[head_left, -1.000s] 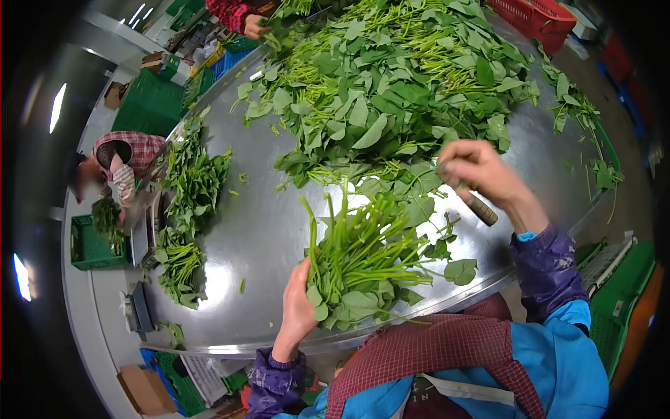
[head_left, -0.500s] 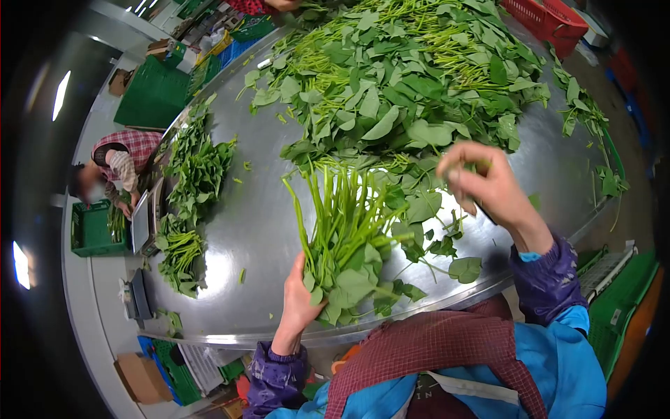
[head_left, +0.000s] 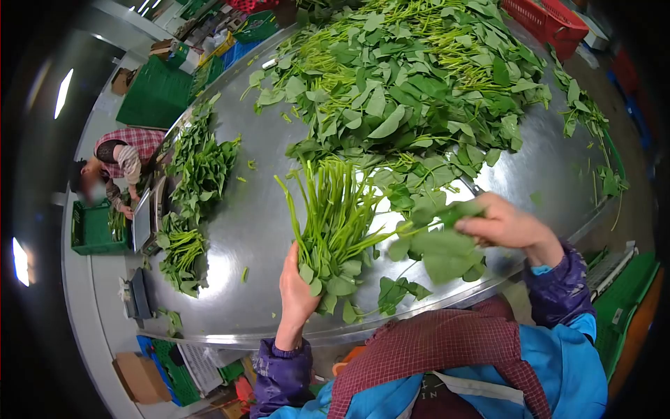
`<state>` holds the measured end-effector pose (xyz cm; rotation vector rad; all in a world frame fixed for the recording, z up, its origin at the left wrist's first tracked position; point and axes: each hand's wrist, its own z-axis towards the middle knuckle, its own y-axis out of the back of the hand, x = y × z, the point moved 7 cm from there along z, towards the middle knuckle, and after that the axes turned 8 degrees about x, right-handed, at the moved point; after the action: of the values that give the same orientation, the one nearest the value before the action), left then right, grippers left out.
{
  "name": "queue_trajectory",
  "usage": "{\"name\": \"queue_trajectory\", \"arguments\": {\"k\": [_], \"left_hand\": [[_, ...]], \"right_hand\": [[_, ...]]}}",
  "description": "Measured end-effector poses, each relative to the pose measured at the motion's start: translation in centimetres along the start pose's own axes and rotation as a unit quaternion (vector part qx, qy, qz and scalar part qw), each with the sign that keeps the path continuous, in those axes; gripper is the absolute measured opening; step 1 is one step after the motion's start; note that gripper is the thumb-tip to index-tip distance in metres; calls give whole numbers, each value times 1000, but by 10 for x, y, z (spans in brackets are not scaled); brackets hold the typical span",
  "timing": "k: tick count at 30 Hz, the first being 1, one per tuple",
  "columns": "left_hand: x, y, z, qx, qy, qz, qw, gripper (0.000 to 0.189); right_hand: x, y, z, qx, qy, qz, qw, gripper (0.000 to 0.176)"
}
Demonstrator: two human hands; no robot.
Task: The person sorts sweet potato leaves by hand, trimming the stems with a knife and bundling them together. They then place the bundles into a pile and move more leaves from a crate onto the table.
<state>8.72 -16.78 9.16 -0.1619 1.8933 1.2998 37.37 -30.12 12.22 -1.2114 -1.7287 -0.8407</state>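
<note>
A bunch of leafy green stems (head_left: 326,216) stands with its cut ends up, and my left hand (head_left: 296,290) is wrapped round its leafy lower part above the table's near edge. To its right, my right hand (head_left: 504,222) is closed on a leafy sprig (head_left: 443,248), whose stem points toward the bunch; the leaves are slightly blurred. A dark tool (head_left: 470,184) shows just beyond the right hand, partly hidden by leaves. Loose leaves (head_left: 398,292) lie on the metal table (head_left: 251,209) between my hands.
A large heap of greens (head_left: 405,84) covers the table's far side. More bunches (head_left: 202,167) lie at the left, near a scale (head_left: 144,218) where a person (head_left: 132,150) bends over a green crate (head_left: 91,227). A red crate (head_left: 551,24) is at the far right.
My right hand has moved down toward me and now holds a leafy sprig beside the bunch. The bunch in my left hand has shifted slightly left. The dark tool now shows among the leaves.
</note>
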Motion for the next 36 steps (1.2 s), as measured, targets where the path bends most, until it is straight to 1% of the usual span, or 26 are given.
{"name": "queue_trajectory", "arguments": {"k": [1,3,5,8,9,10,12,13,14,15,16,17,18,19,20,23,25,26,28,29,31,32,33,34,35,36], "left_hand": [[-2,1,0,-3,2,-2,1000,64],[-13,-1,3,6,-28,44,999,65],[-15,-1,3,-1,-50,46,998,64],[-18,-4,-1,22,-63,45,997,63],[-11,-4,-2,22,-63,44,997,63],[3,-1,-4,10,-46,44,998,63],[9,4,-5,-2,-20,-3,1000,60],[7,6,-5,-1,-19,-3,1000,60],[6,6,-4,10,-24,-39,999,58],[2,6,-2,18,-31,-76,996,56],[0,5,-1,16,-31,-85,996,55],[-3,4,0,16,-33,-86,996,55],[-7,2,1,24,-34,-91,995,56],[-10,-1,1,35,-34,-94,994,56],[-14,-3,0,28,-41,-95,994,56],[-35,-13,-1,29,-94,-68,993,61],[-52,-10,-4,7,-135,22,991,54],[-47,-9,-4,8,-133,22,991,54],[-24,-6,-2,7,-112,44,993,55],[-13,-5,-2,5,-109,42,993,55],[15,-4,-1,20,-30,-46,998,57],[13,-2,-2,27,-25,-67,997,56],[15,-3,-4,26,-24,-68,997,56],[19,-7,-4,51,-15,-137,989,55],[23,-12,-3,77,-9,-205,976,53],[30,-15,-2,92,9,-241,966,67]], "right_hand": [[-7,2,-2,3,-1,-3,1000,23],[-23,8,-2,-35,4,130,991,21],[-16,5,-6,-23,31,93,995,18],[-24,30,-32,-206,-25,188,960,14],[-34,58,-42,-316,123,260,904,13],[-38,79,-54,-344,150,252,892,16],[-39,85,-53,-319,90,138,933,19],[-42,73,-42,-257,0,30,966,20],[-63,58,-21,-112,-66,-131,983,30],[-63,43,-14,-137,-140,-514,835,47],[-59,36,-12,-179,-184,-533,806,63],[-51,30,-1,-233,-62,-488,839,68],[-30,14,10,-243,90,-437,861,78],[-26,-4,25,-162,83,-248,952,81],[-17,-24,38,-107,52,-44,992,84],[-4,-74,77,17,137,54,989,40],[-26,-93,81,104,-120,32,987,31],[-31,-91,79,105,-121,33,986,31],[-25,-60,71,5,44,-7,999,33],[-8,-33,48,-83,86,31,992,32],[15,18,0,-185,181,152,954,27],[22,33,-20,-178,254,260,914,25],[26,43,-19,-121,235,226,937,25],[17,37,-13,-111,106,98,983,28],[10,33,-11,-100,-26,-34,994,31],[-10,31,5,-124,58,-278,951,46]]}}
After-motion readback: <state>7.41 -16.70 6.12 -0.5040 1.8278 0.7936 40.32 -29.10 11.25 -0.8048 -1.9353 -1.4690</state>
